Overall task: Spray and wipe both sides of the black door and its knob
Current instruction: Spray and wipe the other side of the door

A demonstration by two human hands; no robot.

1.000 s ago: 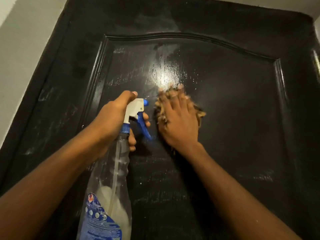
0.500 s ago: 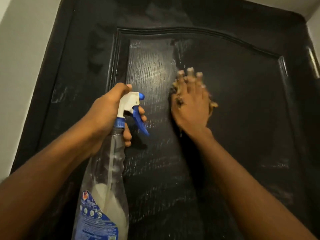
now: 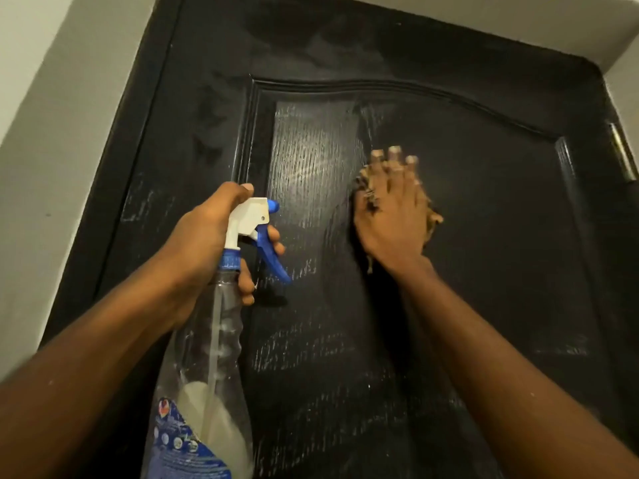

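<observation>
Pressing a tan cloth (image 3: 434, 221) flat against the black door (image 3: 501, 288), my right hand (image 3: 392, 216) lies palm-down. Its fingers (image 3: 394, 159) are straight and held close together, tips pointing up the panel. The cloth is bunched beneath the palm; frayed edges show on either side of the knuckles, and a scrap hangs below the heel of the hand.

My left hand (image 3: 204, 243) grips the neck of a clear spray bottle (image 3: 223, 340). The thumb is hooked over the back of the white spray head (image 3: 249, 216). The fingers (image 3: 275, 236) curl round the front, one lying against the top of the blue trigger (image 3: 275, 262). The nozzle points at the door, to the left of my right-hand fingers. From the left fingers the bottle slants down toward me; a pale liquid (image 3: 214, 409) sits in its lower part and a blue label (image 3: 183, 451) wraps the base.

Between the two sets of fingers the door's grained surface carries a bright glare and pale streaks (image 3: 311, 167). Above my right fingertips an arched raised moulding (image 3: 380, 86) frames the panel. Well to the right of them a metal fitting (image 3: 622, 155) sits at the door's edge. Left of my left hand a grey-white wall (image 3: 52, 150) borders the door.
</observation>
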